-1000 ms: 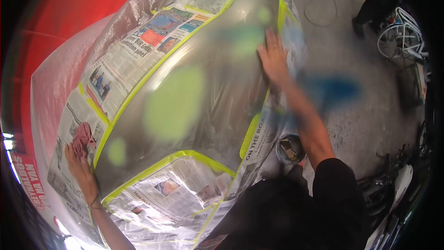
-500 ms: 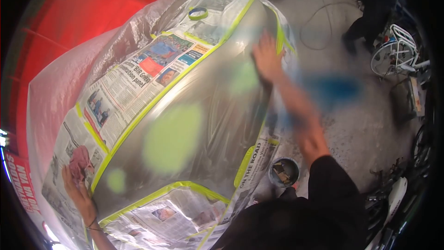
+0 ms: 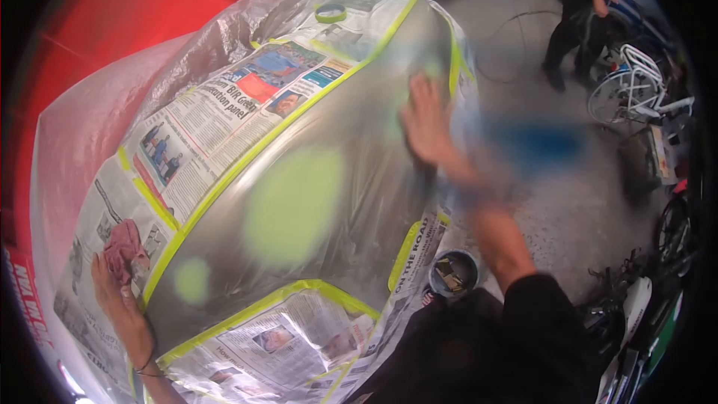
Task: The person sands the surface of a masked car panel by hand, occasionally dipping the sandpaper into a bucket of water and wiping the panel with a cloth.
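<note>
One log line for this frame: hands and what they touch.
right hand: flat on bare metal panel | left hand: at pink rag on masking newspaper | tape roll: lying on masking

The lower newspaper sheet (image 3: 416,254) reads "ON THE ROAD"; the upper newspaper sheet (image 3: 224,105) has a headline ending "panel"

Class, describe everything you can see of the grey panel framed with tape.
The grey panel is curved and glossy, metal by its look, with blurry pale green patches. Yellow-green tape edges it, with newspaper beyond. The right hand lies flat on its upper part.
</note>
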{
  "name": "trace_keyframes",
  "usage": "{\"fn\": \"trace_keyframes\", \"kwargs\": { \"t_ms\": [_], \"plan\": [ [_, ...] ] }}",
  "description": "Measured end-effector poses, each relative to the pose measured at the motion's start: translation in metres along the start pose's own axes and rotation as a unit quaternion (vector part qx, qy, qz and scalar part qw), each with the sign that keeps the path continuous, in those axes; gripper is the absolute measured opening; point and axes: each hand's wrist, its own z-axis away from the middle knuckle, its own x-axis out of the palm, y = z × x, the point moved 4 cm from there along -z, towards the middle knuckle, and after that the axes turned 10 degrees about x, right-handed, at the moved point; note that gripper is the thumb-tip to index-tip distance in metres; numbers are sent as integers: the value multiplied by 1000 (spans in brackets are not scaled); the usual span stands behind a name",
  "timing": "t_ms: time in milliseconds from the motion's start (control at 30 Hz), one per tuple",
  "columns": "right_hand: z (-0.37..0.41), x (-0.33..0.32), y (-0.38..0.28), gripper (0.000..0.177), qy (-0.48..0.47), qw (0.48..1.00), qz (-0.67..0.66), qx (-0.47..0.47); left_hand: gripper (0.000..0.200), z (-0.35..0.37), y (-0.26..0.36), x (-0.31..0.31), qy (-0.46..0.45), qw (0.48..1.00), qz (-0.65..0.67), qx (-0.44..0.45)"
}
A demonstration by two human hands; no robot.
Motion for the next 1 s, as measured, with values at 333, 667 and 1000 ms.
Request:
{"fn": "trace_keyframes", "kwargs": {
  "t_ms": [333,667,1000],
  "plan": [
    [-114,29,67,71,3,996,-47,-70,65,2,1,7,5,998,36,-57],
    [-8,-38,-6,78,-192,961,15,-198,59,16,-22,22,33,966,-149,-211],
    [-106,-10,24,74,-52,995,43,-67,55,29,-53,25,87,974,-79,-194]
  ]
}}
